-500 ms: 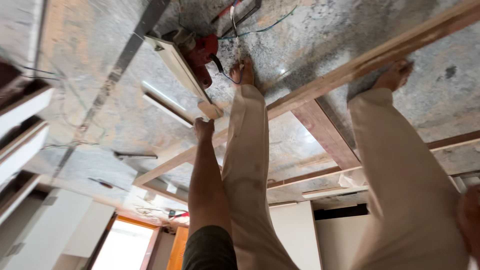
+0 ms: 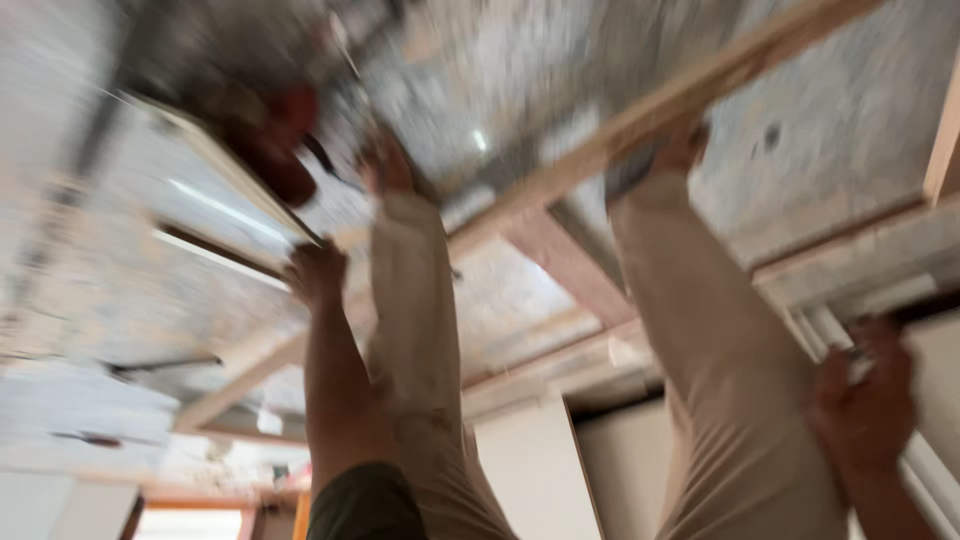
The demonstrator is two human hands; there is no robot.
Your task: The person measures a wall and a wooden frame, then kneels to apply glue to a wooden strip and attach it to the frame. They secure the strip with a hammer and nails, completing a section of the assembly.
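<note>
Motion blur smears the whole upward view, so the grey mottled ceiling shows only as patches and its left part dissolves into streaks. A long wooden batten runs slantwise across it, cut off at the top right. A co-worker's two beige sleeves rise from the bottom edge to the batten and hide the timbers behind them; the hands at their tips are too smeared to read. A long pale strip slants down from the upper left, and beside it sits a red tool whose kind cannot be made out. At the right edge a white rail runs out of view. The person's bare left arm, in a dark short sleeve, reaches up just left of the beige sleeves; the left hand meets the lower end of the pale strip, fingers seemingly curled, but whether it grips or only presses I cannot tell. The right hand is wrapped around the white rail, its wrist cut off below. Compared with half a second ago, the picture is far blurrier, the right hand has come further into view, and the left hand stays at the strip's end.
</note>
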